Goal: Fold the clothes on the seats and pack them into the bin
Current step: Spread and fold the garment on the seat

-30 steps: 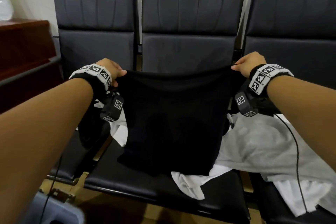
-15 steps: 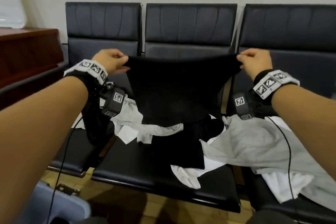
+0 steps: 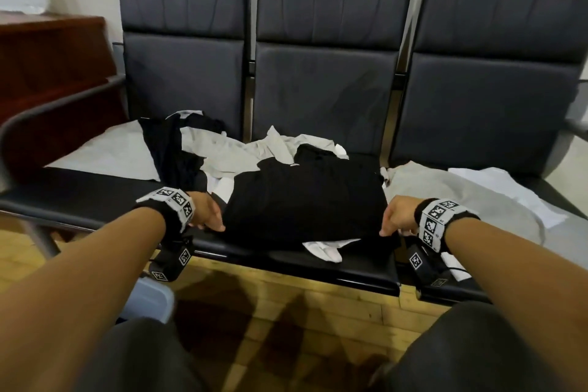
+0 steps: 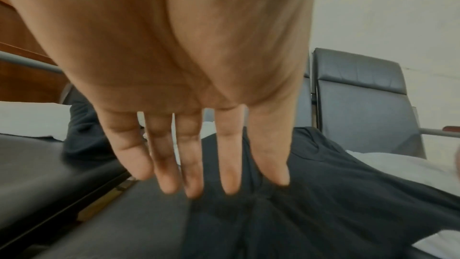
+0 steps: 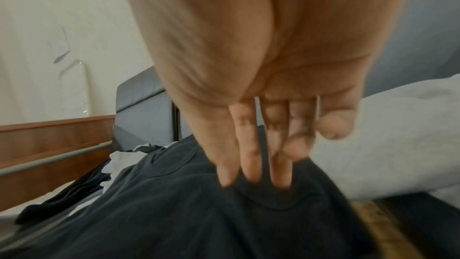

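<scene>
Left wrist view shows my left hand [image 4: 189, 90] with fingers [image 4: 230, 157] straight and spread, tips touching the near left edge of the black shirt [image 4: 323, 214]; that grip is loose, closed around nothing. On the right wrist view my right hand [image 5: 268, 90] also has its fingers [image 5: 248, 157] extended, tips pressing into the shirt's near right edge, thumb against the cloth; I can't tell whether fabric is pinched there. From the head view, the black shirt [image 3: 305, 200] lies spread on the middle seat [image 3: 366, 270], over a white garment [image 3: 324, 251] poking out at its front edge. A grey garment [image 3: 461, 200] lies on the right seat, just beside it. More grey, white and black clothes [image 3: 222, 146] are heaped behind and to the left. The bin [image 3: 149, 299] shows only as a pale blue corner on the floor under my left forearm; its inside is hidden.
</scene>
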The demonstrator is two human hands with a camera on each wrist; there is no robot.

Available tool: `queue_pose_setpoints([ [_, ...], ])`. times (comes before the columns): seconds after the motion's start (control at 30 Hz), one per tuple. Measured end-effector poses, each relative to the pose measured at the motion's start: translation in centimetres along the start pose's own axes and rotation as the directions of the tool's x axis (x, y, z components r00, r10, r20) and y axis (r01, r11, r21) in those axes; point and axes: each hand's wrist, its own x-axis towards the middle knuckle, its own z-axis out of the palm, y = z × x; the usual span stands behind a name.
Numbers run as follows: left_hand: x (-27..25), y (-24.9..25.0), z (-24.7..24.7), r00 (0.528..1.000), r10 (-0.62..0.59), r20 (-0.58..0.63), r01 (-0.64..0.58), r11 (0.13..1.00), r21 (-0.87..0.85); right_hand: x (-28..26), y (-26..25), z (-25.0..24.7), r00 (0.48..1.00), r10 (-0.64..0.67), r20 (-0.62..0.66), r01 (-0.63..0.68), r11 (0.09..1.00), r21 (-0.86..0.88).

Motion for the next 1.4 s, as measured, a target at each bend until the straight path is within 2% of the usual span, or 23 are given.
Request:
queue_pose_setpoints([
  [0.07,0.4,0.8,0.1,1.0,0.019,-0.024,-0.017,0.995,0.101,1.2,-0.7,0.4,0.997,-0.025,-0.067,0.02,0.997,-0.069],
  [0.13,0.9,2.2,0.6,0.995,0.056,-0.079,-0.047,0.993,0.107,2.2,-1.9,1.0,0.984,-0.077,-0.162,0.063,0.994,-0.09],
  [0.2,1.6,3.6,1.5,0.988,0.09,-0.127,-0.078,0.992,0.094,3.3,-3.4,2.2,0.975,-0.118,-0.19,0.099,0.99,-0.104],
  [0.3,2.4,5.7,3.4,0.992,0.08,-0.101,-0.061,0.981,0.184,4.6,-4.7,5.1,0.989,-0.111,-0.094,0.1,0.989,-0.113],
  [0.43,3.9,5.6,6.1,0.997,-0.079,0.02,0.062,0.897,0.438,5.3,-5.0,8.3,0.999,-0.024,0.036,0.032,0.966,-0.257],
  [0.57,2.9,5.2,6.2,0.994,-0.071,0.077,0.023,0.864,0.504,4.4,-5.2,9.0,0.998,-0.007,0.064,0.028,0.943,-0.333],
  [0.7,2.5,4.6,3.7,0.994,-0.008,0.108,-0.036,0.917,0.397,3.6,-4.6,8.5,0.993,-0.057,0.099,0.087,0.939,-0.334],
  [0.77,3.1,4.5,2.5,0.999,0.035,0.022,-0.04,0.947,0.319,4.2,-5.1,6.7,0.989,-0.131,0.073,0.147,0.944,-0.296],
  [0.87,5.2,4.6,0.3,0.984,0.042,-0.171,-0.013,0.986,0.168,6.8,-5.7,2.5,0.98,-0.143,-0.139,0.114,0.973,-0.199],
  [0.93,7.0,4.9,-1.0,0.962,0.002,-0.274,0.011,0.999,0.047,9.5,-5.5,-0.1,0.96,-0.086,-0.266,0.06,0.993,-0.105],
  [1.0,8.8,5.3,-2.2,0.943,-0.06,-0.326,0.046,0.998,-0.05,12.3,-5.1,-2.2,0.951,0.002,-0.31,-0.008,1.0,-0.017],
  [1.17,14.5,5.5,-4.2,0.938,-0.147,-0.313,0.084,0.975,-0.206,18.3,-4.9,-4.0,0.961,0.072,-0.267,-0.069,0.997,0.019],
  [1.27,17.6,5.4,-4.3,0.949,-0.187,-0.255,0.129,0.965,-0.228,21.4,-4.5,-3.7,0.974,0.09,-0.209,-0.094,0.996,-0.009],
  [1.4,20.2,5.1,-4.1,0.965,-0.183,-0.191,0.128,0.956,-0.265,23.6,-3.8,-4.3,0.985,0.076,-0.152,-0.087,0.994,-0.065],
])
